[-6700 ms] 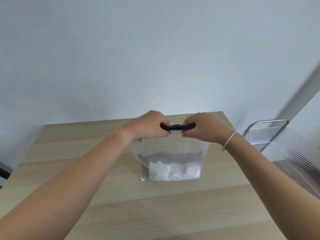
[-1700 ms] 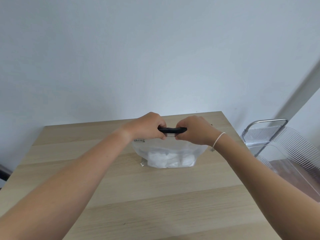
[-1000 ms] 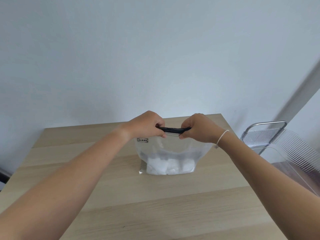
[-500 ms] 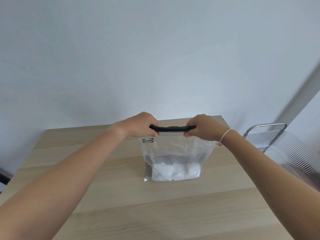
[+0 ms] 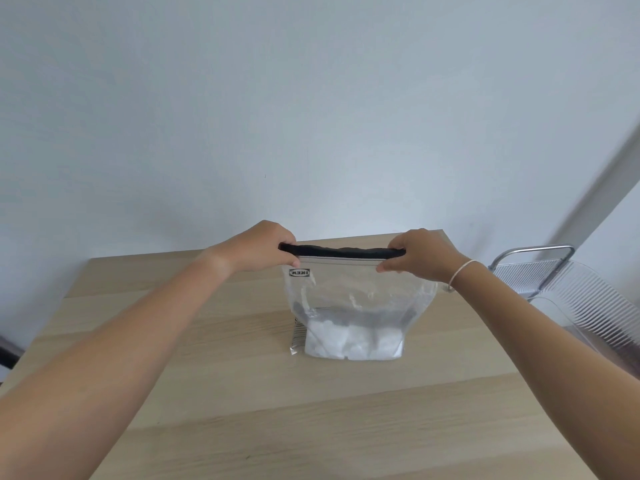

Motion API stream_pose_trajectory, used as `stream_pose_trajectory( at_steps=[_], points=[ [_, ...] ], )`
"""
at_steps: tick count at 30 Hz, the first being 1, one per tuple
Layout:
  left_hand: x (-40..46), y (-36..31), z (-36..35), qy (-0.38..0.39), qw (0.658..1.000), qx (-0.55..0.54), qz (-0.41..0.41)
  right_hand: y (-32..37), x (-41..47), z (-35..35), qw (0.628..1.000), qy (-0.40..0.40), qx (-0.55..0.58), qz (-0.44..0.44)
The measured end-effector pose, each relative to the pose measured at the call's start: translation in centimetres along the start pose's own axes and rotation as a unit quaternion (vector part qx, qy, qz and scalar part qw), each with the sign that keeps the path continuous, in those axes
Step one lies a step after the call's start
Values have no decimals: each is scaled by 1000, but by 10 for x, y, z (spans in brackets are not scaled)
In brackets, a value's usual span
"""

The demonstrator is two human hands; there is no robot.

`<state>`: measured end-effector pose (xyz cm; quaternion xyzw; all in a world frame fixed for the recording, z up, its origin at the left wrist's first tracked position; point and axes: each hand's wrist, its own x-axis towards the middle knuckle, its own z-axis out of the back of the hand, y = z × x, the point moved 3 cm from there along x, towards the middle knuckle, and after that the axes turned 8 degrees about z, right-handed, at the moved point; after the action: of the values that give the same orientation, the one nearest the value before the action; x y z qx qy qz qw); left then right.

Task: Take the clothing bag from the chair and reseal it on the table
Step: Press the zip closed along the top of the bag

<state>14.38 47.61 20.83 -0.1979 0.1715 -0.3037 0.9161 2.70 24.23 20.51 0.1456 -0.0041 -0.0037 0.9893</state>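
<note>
Clothing bag (image 5: 356,306) is stood upright on the surface (image 5: 207,393), toward the far edge, right of centre, base touching the wood. White folded clothing (image 5: 353,342) is seen settled in the bottom, upper half slack and clear. Black seal strip (image 5: 341,251) along the top is stretched taut between both hands: left hand (image 5: 261,245) is clamped on its left end, right hand (image 5: 420,254) on its right end, fingers (image 5: 389,266) curled round the strip on each side.

Whether the zip track is fully mated cannot be told; mid-span looks flat. Judged to be at the closing or checking step.

Risks:
- Trapped air: body looks puffed, so the seal could be popped if it is pressed flat
- Partial closure under the fingers: ends are covered, gaps there would go unseen
- Tip-over: bag is held up only by the grip, load is low and soft, so it could slump on release
- Strip skewed if the ends are pulled unevenly

Surface: light wood-grain planks, pushed against a plain pale wall (image 5: 311,98). Clear ribbed chair (image 5: 588,306) with metal frame is seen off the right edge, well apart from the bag
</note>
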Motion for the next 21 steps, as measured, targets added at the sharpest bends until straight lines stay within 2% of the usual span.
stream_pose_trajectory(
  at_steps=[14, 18, 21],
  points=[
    [6, 27, -6, -36, 997, -62, 10, -24, -3, -3, 997, -55, 45, 4],
    [8, 42, -6, -46, 992, -120, 14, -43, -8, -3, 993, -63, 102, -19],
    [11, 50, -9, -43, 990, -131, 37, -50, -9, -5, 979, -99, 173, -49]
  ],
)
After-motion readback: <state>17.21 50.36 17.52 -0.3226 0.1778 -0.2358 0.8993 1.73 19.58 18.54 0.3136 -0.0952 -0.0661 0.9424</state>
